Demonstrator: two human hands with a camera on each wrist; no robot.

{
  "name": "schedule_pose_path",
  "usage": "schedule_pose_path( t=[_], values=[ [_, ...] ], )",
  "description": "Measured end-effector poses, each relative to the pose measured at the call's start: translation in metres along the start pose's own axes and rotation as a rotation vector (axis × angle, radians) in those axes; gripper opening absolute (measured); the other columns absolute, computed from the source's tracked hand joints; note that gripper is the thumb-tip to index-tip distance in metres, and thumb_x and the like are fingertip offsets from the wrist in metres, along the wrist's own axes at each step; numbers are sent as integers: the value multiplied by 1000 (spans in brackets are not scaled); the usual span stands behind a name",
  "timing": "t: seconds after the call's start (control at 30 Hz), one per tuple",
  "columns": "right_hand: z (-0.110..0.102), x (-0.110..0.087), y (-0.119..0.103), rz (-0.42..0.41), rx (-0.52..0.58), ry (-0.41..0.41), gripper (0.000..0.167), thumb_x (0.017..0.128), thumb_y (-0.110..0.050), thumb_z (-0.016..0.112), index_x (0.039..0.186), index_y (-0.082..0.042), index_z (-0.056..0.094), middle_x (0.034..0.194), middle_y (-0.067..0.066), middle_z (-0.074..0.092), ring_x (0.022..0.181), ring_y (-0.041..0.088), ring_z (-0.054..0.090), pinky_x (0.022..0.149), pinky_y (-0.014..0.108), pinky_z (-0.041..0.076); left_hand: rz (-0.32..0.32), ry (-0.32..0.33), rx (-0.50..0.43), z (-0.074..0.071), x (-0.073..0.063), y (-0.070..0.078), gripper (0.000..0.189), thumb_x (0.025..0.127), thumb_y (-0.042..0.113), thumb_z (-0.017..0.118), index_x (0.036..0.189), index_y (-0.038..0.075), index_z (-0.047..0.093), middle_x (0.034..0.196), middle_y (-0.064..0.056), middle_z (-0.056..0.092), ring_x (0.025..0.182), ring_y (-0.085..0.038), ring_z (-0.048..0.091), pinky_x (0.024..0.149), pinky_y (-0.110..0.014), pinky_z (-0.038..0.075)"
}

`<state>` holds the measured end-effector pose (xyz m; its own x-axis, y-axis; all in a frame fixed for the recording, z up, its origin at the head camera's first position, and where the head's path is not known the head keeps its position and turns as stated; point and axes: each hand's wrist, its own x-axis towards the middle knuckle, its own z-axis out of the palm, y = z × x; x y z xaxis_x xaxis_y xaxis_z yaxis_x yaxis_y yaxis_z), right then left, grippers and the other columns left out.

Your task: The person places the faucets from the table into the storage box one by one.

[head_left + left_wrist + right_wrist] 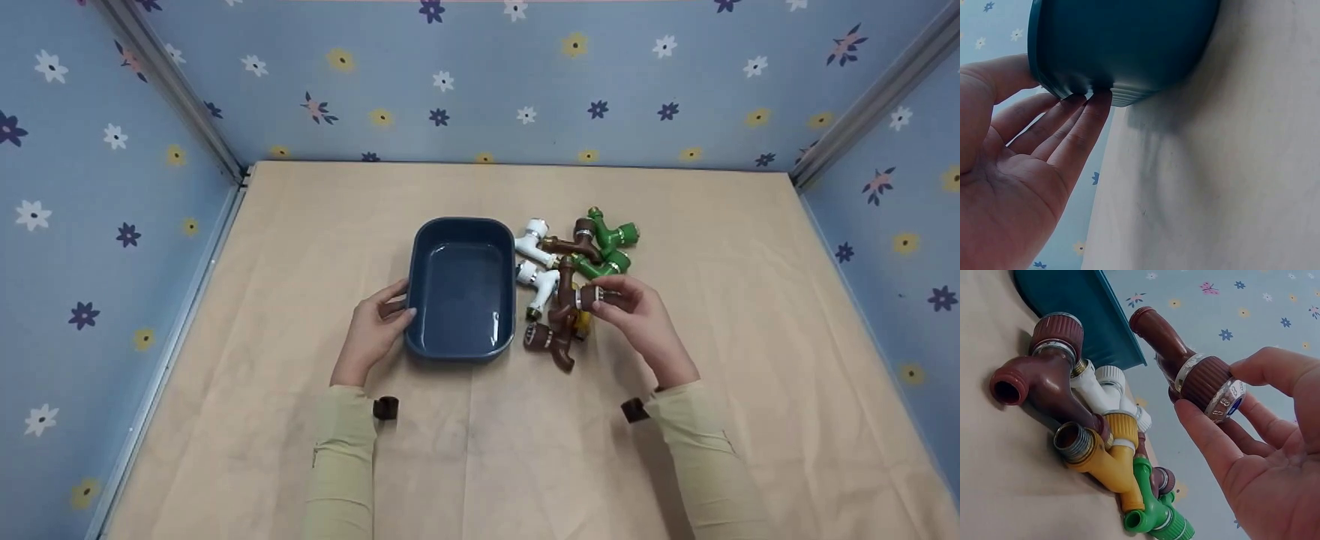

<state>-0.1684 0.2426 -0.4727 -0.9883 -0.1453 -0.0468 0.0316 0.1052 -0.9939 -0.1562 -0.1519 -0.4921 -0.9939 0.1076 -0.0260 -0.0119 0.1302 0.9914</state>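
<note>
My right hand (637, 315) pinches a brown tap (1202, 379) by its ribbed knob, thumb and fingertips on either side. The tap is raised over a heap of taps. Beside it my left hand (375, 326) holds the left side of a deep blue plastic basin (461, 352), with the thumb at the rim and the fingers against the outer wall. The basin's inside shows bare. In the heap lie another brown tap (1050, 377), a yellow tap (1117, 467), white taps (1100, 391) and green taps (1154, 506), partly overlapping.
A beige cloth (315, 225) covers the table. Blue flowered panels (480, 82) stand at the back and both sides. The heap lies close against the basin's right side. Small black devices (386, 409) sit at both wrists.
</note>
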Motion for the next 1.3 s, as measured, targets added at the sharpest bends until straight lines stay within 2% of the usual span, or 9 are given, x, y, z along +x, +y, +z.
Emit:
schedule_pose_path(
  t=[0.23, 0.47, 0.6, 0.87, 1.07, 1.3],
  values=[
    [8, 4, -3, -7, -20, -9, 36, 86, 5, 66, 121, 8, 57, 119, 21, 58, 109, 34, 59, 88, 30, 51, 2, -7, -6, -1, 2, -4, 53, 90, -9, 58, 140, -11, 39, 140, -30, 41, 121, -44, 48, 95, -30, 47],
    [15, 7, -3, -18, -18, -35, 35, 86, 5, 65, 120, 9, 56, 119, 21, 58, 109, 35, 58, 86, 32, 53, 8, 12, -21, -3, 12, -31, 54, 90, -6, 61, 140, -4, 43, 140, -24, 44, 120, -38, 51, 95, -29, 47],
    [19, 9, -4, -24, -31, -50, 35, 87, 5, 65, 120, 8, 57, 119, 20, 58, 110, 37, 57, 86, 31, 53, 10, 23, 21, -2, 13, -34, 53, 90, -5, 62, 141, -1, 45, 138, -21, 47, 119, -34, 53, 94, -27, 47],
    [26, 10, -5, -32, -54, -64, 34, 86, 2, 67, 119, 3, 60, 119, 16, 59, 108, 30, 59, 86, 31, 53, 26, 47, 33, 0, 14, -35, 53, 89, -6, 62, 139, -1, 46, 136, -19, 49, 116, -31, 56, 92, -25, 48],
    [31, 10, -3, -44, -42, -74, 32, 86, 3, 67, 118, 4, 60, 118, 16, 59, 106, 27, 61, 83, 30, 53, 23, 29, -10, 1, 13, -32, 53, 89, -7, 62, 139, -4, 45, 137, -24, 47, 118, -37, 53, 94, -28, 48],
    [38, 10, -5, -41, -24, -96, 33, 87, 0, 68, 119, 2, 60, 118, 15, 59, 105, 26, 61, 81, 29, 53, 15, 2, -4, 2, 3, -8, 53, 89, -10, 59, 138, -11, 41, 137, -30, 44, 119, -44, 50, 96, -35, 46]
  ],
)
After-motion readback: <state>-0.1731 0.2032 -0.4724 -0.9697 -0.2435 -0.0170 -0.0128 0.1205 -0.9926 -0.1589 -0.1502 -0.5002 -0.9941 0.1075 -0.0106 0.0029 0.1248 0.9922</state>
